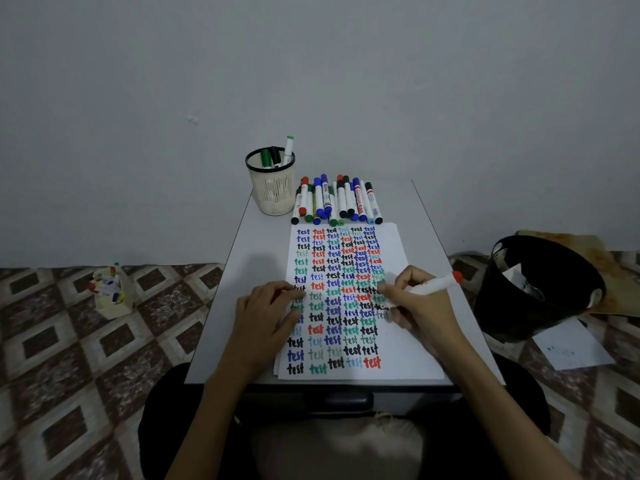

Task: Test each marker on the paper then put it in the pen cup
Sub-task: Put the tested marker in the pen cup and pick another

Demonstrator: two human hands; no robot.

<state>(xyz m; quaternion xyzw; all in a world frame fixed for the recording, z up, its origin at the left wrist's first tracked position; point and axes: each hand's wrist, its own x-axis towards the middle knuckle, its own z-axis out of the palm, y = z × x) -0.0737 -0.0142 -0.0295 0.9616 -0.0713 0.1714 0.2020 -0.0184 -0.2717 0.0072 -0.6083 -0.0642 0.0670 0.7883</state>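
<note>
A white paper (394,355) covered with rows of the word "test" in several colours lies on the small grey table (228,306). My left hand (266,317) lies flat on the paper's left side. My right hand (419,303) grips a white marker (438,284) with a red end, its tip down at the paper's right column. A pile of several markers (337,200) lies behind the paper. The mesh pen cup (272,183) stands at the table's back left corner with three markers in it.
A black waste bin (540,289) with crumpled paper stands on the floor to the right, with a loose sheet (571,348) beside it. A small holder with coloured items (110,292) sits on the patterned floor at left. The wall is close behind the table.
</note>
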